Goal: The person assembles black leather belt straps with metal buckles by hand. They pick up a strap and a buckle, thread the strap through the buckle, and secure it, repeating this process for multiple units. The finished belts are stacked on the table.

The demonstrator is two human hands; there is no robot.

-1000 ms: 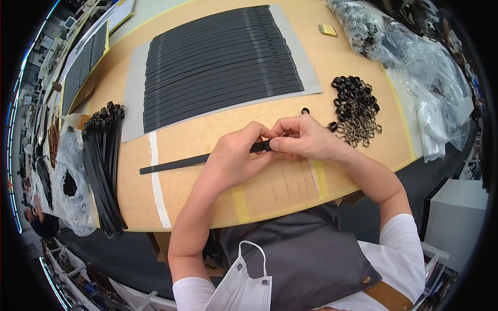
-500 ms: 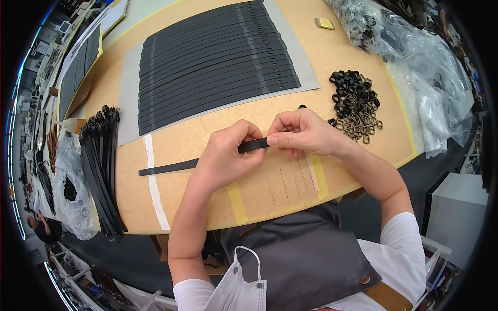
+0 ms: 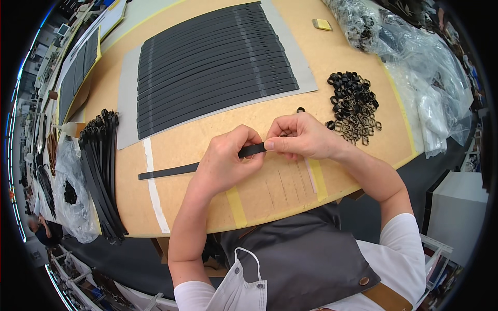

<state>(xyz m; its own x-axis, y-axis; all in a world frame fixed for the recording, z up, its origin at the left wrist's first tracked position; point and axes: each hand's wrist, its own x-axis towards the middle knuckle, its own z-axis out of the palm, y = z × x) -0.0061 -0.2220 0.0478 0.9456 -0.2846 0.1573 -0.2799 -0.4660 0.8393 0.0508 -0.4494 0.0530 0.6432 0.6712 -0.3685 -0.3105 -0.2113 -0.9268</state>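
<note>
A narrow black strap (image 3: 171, 171) runs left to right just above the table. My left hand (image 3: 223, 158) is closed round it, and its long tail reaches left across a strip of white tape. At the strap's right end, my right hand (image 3: 303, 136) pinches with thumb and forefinger. What sits inside that pinch is mostly hidden by the fingers. One black loop (image 3: 301, 110) lies just beyond the right hand. Further right is a heap of black strap loops (image 3: 348, 85), with a pile of small metal buckles (image 3: 357, 127) at its near side.
Many black strips (image 3: 207, 72) lie side by side on a grey sheet (image 3: 308, 78) at the back. Finished-looking buckled straps (image 3: 98, 171) hang over the table's left edge. Clear plastic bags (image 3: 420, 78) crowd the right side. A small yellow block (image 3: 322, 24) lies at the back.
Both hands keep their hold on the strap and have barely shifted. The right fingers have moved slightly left along the strap's end; the whole view has tilted a little.
</note>
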